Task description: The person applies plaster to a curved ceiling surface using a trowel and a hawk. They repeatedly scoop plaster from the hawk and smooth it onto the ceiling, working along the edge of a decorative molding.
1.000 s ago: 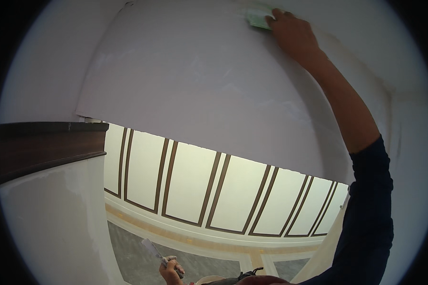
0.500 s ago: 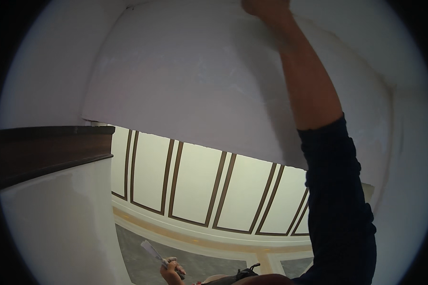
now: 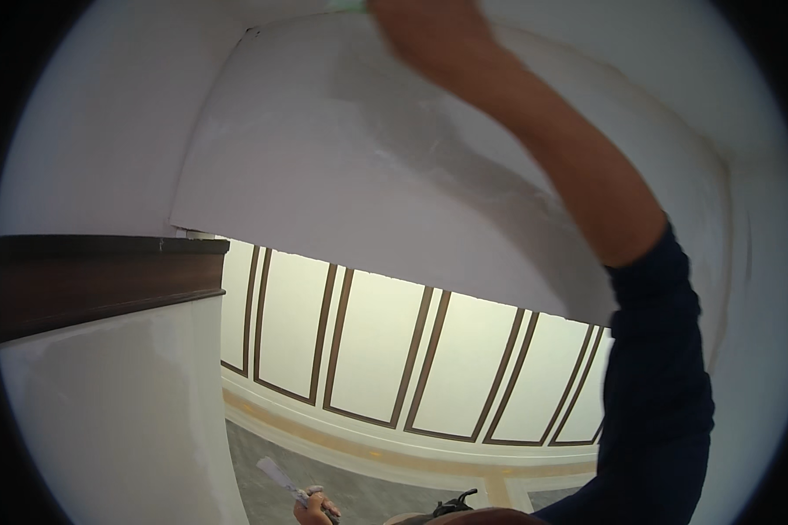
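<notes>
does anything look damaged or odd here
Yes: the wall at lower left looks blotchy, its lighter and darker patches meeting in an uneven line. The pale panel above has a slightly ragged lower edge and a dark mark at its upper-left corner, perhaps chipping.

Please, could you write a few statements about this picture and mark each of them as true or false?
1. The left hand holds a scraper. True.
2. The right hand is at the bottom of the picture. False: it is at the top edge.
3. The sleeve on the right arm is white. False: it is dark blue.
4. A green piece shows beside the right hand. True.
5. The trim at the left is yellow. False: it is dark brown.
</notes>
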